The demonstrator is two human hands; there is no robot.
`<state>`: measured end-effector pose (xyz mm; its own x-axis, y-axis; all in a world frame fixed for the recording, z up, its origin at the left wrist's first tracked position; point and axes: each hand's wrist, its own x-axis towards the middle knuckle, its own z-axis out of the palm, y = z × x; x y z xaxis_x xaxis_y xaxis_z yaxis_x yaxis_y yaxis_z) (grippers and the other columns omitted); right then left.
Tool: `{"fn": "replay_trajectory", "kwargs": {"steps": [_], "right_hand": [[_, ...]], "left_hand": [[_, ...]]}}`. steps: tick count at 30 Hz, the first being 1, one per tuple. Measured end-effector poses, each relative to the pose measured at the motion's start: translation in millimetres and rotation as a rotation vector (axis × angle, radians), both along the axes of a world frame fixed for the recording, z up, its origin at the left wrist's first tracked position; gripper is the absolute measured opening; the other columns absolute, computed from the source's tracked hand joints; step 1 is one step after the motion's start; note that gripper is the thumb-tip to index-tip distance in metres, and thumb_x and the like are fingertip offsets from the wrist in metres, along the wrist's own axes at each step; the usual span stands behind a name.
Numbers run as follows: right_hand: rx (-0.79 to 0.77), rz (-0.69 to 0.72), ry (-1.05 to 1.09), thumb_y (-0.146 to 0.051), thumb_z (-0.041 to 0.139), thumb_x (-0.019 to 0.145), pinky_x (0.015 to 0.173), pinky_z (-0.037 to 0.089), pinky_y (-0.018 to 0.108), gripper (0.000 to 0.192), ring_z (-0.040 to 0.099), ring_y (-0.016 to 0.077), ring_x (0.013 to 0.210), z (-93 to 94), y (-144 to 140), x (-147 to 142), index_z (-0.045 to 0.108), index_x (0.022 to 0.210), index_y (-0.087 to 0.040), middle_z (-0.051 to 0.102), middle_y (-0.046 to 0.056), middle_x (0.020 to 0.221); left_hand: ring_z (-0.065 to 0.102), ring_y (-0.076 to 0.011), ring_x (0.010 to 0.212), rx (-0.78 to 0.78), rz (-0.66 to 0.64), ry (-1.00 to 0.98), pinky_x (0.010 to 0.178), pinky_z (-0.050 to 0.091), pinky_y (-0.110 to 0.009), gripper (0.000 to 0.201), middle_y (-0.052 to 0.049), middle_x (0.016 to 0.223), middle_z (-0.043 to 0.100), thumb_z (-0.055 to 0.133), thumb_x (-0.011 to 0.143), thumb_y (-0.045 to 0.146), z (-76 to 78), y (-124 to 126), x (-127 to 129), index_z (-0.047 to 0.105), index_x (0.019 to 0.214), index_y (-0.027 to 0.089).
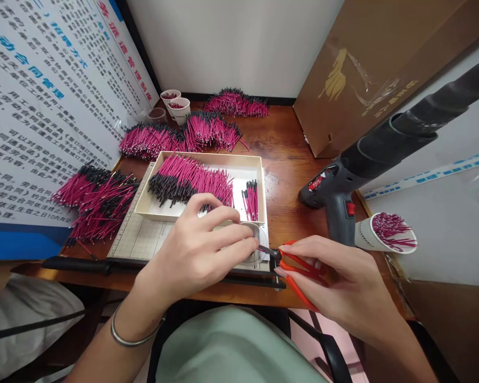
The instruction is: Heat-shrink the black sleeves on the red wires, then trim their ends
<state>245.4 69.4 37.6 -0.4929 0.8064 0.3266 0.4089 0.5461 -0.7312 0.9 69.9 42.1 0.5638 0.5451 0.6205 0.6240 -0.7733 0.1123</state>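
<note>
My right hand (pixel 339 279) grips a pair of small orange-handled scissors (pixel 301 266), whose dark blades point left. At the blade tips, the fingers of my left hand (pixel 201 247) are pinched together on a short magenta wire, mostly hidden by the fingers. Beneath them stands a clear plastic cup (pixel 260 234), partly covered by my left hand. Just beyond is a cream box (pixel 207 157) holding a wide pile of magenta wires with black ends (pixel 195 178). A smaller group of wires (pixel 250 201) lies at the box's right side.
A paper cutter board (pixel 138 234) lies under the box. More wire heaps (pixel 211 130) spread at the back and left, near paper cups (pixel 179 110). To the right are a black heat gun (pixel 339 197), a cup of magenta pieces (pixel 365 234) and a brown carton (pixel 343 80).
</note>
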Motion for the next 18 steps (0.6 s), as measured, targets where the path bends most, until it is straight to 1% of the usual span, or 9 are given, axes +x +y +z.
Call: {"fn": "replay_trajectory", "kwargs": {"steps": [3,5,6,9,12,14,15,18], "right_hand": [[0.009,-0.04,-0.039,-0.01,0.073,0.082,0.05,0.049,0.017,0.016,0.063,0.0082,0.06,0.8,-1.9,7.8,0.07,0.094,-0.02,0.071,-0.001,0.078],[0.015,-0.071,-0.047,-0.011,0.074,0.082,0.045,0.045,0.017,0.014,0.058,0.0075,0.055,0.7,-3.3,11.9,0.07,0.092,-0.02,0.068,-0.002,0.073],[0.019,-0.08,-0.044,-0.012,0.074,0.082,0.044,0.043,0.017,0.014,0.056,0.0072,0.054,0.4,-4.0,13.2,0.069,0.092,-0.02,0.067,-0.002,0.072],[0.018,-0.078,-0.016,-0.012,0.075,0.082,0.043,0.042,0.017,0.016,0.054,0.0064,0.053,-0.8,-5.1,14.5,0.069,0.095,-0.02,0.069,-0.002,0.074],[-0.007,-0.056,0.02,-0.009,0.074,0.082,0.044,0.042,0.016,0.019,0.055,0.0062,0.054,-1.9,-5.3,13.9,0.069,0.097,-0.019,0.07,-0.001,0.076],[-0.029,-0.047,0.05,-0.008,0.074,0.081,0.045,0.043,0.016,0.02,0.055,0.0063,0.054,-3.0,-5.9,13.7,0.069,0.097,-0.02,0.069,-0.001,0.075],[-0.041,-0.048,0.067,-0.008,0.075,0.081,0.045,0.043,0.016,0.021,0.055,0.0061,0.054,-3.9,-6.5,13.9,0.069,0.097,-0.02,0.069,-0.002,0.075],[-0.061,-0.053,0.102,-0.008,0.075,0.081,0.046,0.043,0.016,0.024,0.054,0.0058,0.055,-7.7,-9.2,15.0,0.068,0.099,-0.022,0.069,-0.002,0.077]], "left_hand": [[0.062,-0.019,0.082,-0.002,0.098,-0.007,0.084,0.039,-0.039,0.011,0.002,0.087,0.078,0.067,0.092,0.011,-4.0,-1.0,-3.6,0.068,0.093,0.022],[0.058,-0.0193,0.078,-0.031,0.147,0.0,0.08,0.037,-0.039,0.008,0.001,0.083,0.077,0.065,0.095,0.017,-8.1,0.3,-2.1,0.068,0.091,0.023],[0.055,-0.0194,0.077,-0.047,0.156,0.008,0.078,0.035,-0.039,0.01,0.001,0.081,0.076,0.063,0.097,0.021,-10.1,1.8,-0.3,0.068,0.088,0.022],[0.05,-0.0195,0.072,-0.087,0.175,0.032,0.073,0.032,-0.038,0.027,0.0,0.072,0.071,0.057,0.102,0.031,-13.4,9.5,6.5,0.064,0.078,0.02],[0.05,-0.0188,0.068,-0.098,0.222,-0.049,0.072,0.033,-0.038,0.033,-0.001,0.066,0.066,0.058,0.1,0.033,-10.6,19.2,9.2,0.06,0.07,0.019],[0.053,-0.0174,0.066,-0.125,0.235,-0.146,0.071,0.035,-0.036,0.031,0.001,0.065,0.066,0.064,0.097,0.032,-6.8,25.0,7.7,0.062,0.068,0.019],[0.056,-0.0167,0.066,-0.166,0.236,-0.179,0.071,0.037,-0.035,0.027,0.001,0.066,0.068,0.068,0.094,0.031,-5.2,27.4,6.5,0.065,0.07,0.019],[0.064,-0.0162,0.071,-0.353,0.233,-0.224,0.073,0.043,-0.032,0.009,0.001,0.078,0.076,0.071,0.091,0.028,-2.6,34.5,3.8,0.075,0.087,0.021]]}}
